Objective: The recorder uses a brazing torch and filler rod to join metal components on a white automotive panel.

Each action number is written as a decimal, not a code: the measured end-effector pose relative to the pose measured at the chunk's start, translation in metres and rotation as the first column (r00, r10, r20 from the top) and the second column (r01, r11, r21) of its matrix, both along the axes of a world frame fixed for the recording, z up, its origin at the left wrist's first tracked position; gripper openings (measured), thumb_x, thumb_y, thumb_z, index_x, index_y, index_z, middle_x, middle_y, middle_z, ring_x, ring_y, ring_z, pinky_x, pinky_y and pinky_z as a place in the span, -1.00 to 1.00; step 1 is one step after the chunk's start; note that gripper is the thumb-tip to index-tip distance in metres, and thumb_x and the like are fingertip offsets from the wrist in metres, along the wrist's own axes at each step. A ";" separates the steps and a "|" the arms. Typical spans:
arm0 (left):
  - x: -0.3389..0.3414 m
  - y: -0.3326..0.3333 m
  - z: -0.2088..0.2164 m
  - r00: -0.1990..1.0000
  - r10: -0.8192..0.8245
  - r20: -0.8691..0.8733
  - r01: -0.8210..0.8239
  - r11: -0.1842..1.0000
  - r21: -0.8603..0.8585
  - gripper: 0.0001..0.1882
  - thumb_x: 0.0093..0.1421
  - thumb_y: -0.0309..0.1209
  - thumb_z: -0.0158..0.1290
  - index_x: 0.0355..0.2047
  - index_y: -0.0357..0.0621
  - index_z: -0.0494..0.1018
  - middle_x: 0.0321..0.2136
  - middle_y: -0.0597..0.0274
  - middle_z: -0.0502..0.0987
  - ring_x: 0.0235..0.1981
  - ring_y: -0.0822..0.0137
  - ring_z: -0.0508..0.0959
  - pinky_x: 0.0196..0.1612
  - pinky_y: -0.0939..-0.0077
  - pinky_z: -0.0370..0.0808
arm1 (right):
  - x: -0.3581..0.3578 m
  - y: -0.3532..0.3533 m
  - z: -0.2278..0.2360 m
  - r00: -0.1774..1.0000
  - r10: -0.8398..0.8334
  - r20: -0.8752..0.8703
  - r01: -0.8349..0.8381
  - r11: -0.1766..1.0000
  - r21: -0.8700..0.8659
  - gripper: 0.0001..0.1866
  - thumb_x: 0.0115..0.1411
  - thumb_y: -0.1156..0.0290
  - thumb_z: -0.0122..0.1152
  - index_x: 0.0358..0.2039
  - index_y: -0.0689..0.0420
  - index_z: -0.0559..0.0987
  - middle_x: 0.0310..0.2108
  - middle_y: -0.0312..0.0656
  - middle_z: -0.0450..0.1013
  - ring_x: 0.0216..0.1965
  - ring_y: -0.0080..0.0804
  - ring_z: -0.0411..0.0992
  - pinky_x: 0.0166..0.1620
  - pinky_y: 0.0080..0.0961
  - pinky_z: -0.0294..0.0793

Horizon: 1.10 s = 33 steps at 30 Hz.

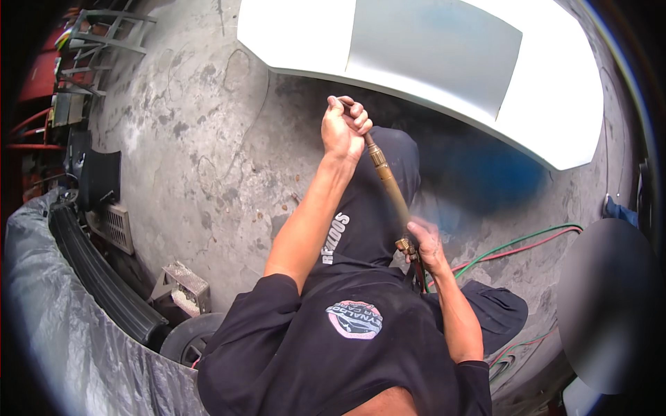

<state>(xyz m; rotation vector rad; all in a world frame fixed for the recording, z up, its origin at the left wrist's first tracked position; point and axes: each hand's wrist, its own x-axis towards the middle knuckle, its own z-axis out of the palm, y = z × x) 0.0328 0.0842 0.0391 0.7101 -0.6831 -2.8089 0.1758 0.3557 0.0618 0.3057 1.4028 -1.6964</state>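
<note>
A brass gas torch [393, 191] slants across my lap, its tip end up toward my left hand and its valve end down by my right. My left hand [345, 128] is closed around the narrow tip end, so the very tip is hidden by the fingers. At the other end, my right hand [427, 244] grips the handle beside the brass valve knobs [404, 245], with some of its fingers hidden. From that end the green hose [510, 243] and the red hose [506, 256] run off to the right.
A white curved car panel [298, 41] with a silver-grey patch stands ahead of me, blue colour on the concrete floor [173, 132] below it. To the left are a plastic-wrapped object [76, 305], a black ribbed strip [97, 270], a concrete block [186, 291] and a wheel [187, 340].
</note>
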 end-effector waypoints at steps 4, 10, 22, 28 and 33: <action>0.004 -0.003 -0.007 1.000 0.010 0.026 -0.010 1.000 0.012 -0.57 0.56 -0.04 -0.21 -0.29 -0.09 0.41 -0.53 0.26 0.31 -0.60 0.41 0.25 -0.59 0.54 0.17 | 0.007 -0.003 -0.003 1.000 0.012 0.006 -0.012 1.000 -0.019 -0.55 0.39 0.08 0.07 -0.03 0.26 0.57 -0.52 -0.16 0.54 -0.65 -0.56 0.46 -0.65 -0.63 0.46; 0.005 -0.007 -0.014 1.000 -0.016 0.000 0.016 1.000 0.017 -0.55 0.56 -0.02 -0.23 -0.26 -0.10 0.41 -0.53 0.28 0.31 -0.59 0.41 0.25 -0.56 0.52 0.20 | 0.008 -0.006 -0.003 0.999 0.012 0.041 -0.010 0.999 -0.044 -0.51 0.35 0.08 0.12 0.01 0.28 0.58 -0.50 -0.11 0.58 -0.69 -0.55 0.43 -0.64 -0.61 0.40; 0.065 -0.121 -0.143 0.922 0.171 0.348 0.297 0.266 -0.917 -0.76 0.39 -0.42 0.06 -0.02 -0.29 0.52 -0.22 -0.04 0.66 -0.19 0.08 0.70 -0.11 0.23 0.65 | -0.067 0.035 0.069 0.966 0.046 -0.254 -0.031 0.998 0.060 -0.20 0.06 0.42 0.46 0.29 0.29 0.33 -0.19 -0.18 0.46 -0.40 -0.51 0.49 -0.41 -0.54 0.60; 0.187 -0.030 -0.215 0.865 -0.257 0.431 0.225 -0.568 -0.791 -0.70 -0.03 -0.52 0.19 -0.22 -0.10 0.53 -0.24 0.06 0.48 -0.12 0.02 0.49 -0.09 0.13 0.47 | -0.078 0.059 0.092 0.900 -0.106 -0.422 0.174 0.977 0.127 -0.14 0.11 0.49 0.39 0.38 0.36 0.20 0.01 0.11 0.41 -0.47 -0.40 0.52 -0.56 -0.57 0.58; 0.169 0.008 -0.231 0.883 -0.252 0.395 0.241 -0.476 -0.845 -0.73 0.08 -0.49 0.21 -0.17 -0.14 0.54 -0.19 0.09 0.48 -0.10 0.03 0.49 -0.06 0.13 0.45 | -0.066 0.058 0.097 0.836 -0.190 -0.516 0.282 0.954 0.105 0.06 0.06 0.48 0.47 0.52 0.19 0.07 -0.04 0.15 0.39 -0.52 -0.45 0.45 -0.62 -0.64 0.49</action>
